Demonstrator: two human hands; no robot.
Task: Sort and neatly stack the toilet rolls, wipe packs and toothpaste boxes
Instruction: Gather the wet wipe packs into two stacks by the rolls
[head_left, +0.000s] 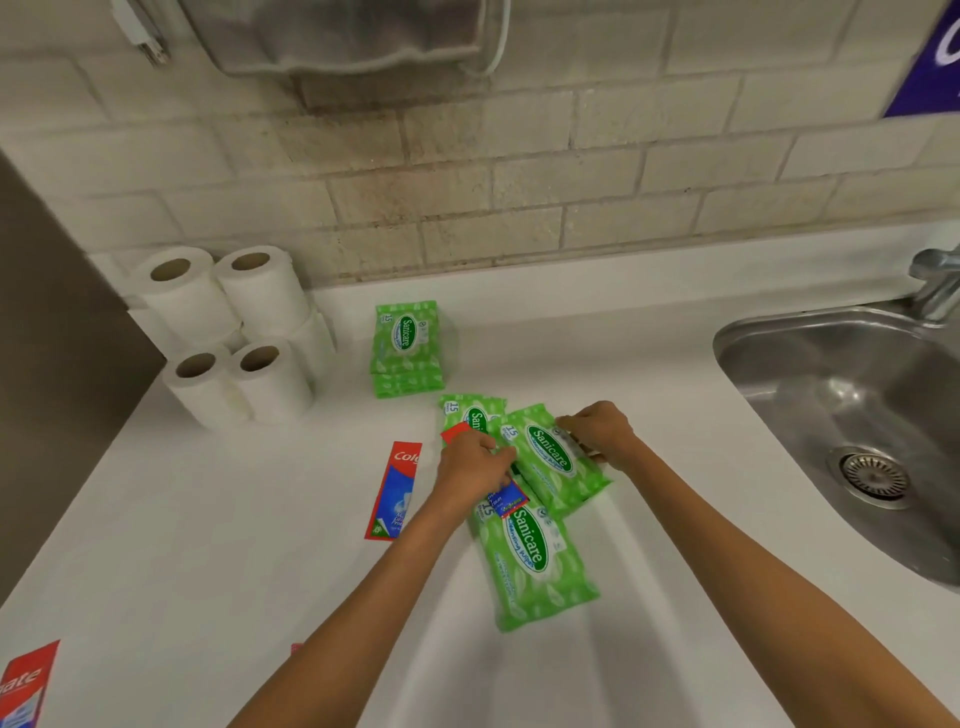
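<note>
White bench against a beige brick-tile wall, with a stainless steel sink (857, 384) and chrome tap (937, 280) at the right.

Right grip (597, 428): fingers curled, pinching the far right edge of a green plastic wipe pack (550, 462). That pack lies tilted across two other packs, directly left of and partly under the grip.

Left grip (472, 465): curled round a red-and-blue cardboard toothpaste box (511, 499). The red end sticks out past the knuckles and the blue end pokes out at the wrist side. Its fingertips reach the left edge of the same tilted pack.

The box lies over the nearest green wipe pack (530, 561), which is flat on the bench. A third loose green wipe pack (467, 410) is mostly covered, just behind the left grip.

A neat stack of green wipe packs (408, 348) sits further back, apart from the loose ones. White toilet rolls (265, 291) stand in the back left corner, cores up, two high in a tight block.

A flat red toothpaste box (395, 491) lies just left of the left forearm. Another red toothpaste box (26, 686) is cut off at the bottom left edge.

Writing: packs read "Sanicare" in a dark green oval, plus "15" in a corner; the small print is blurred. The flat box shows "Col", the edge box "ate". A purple sign (930, 57) is at top right, its white lettering unreadable.
</note>
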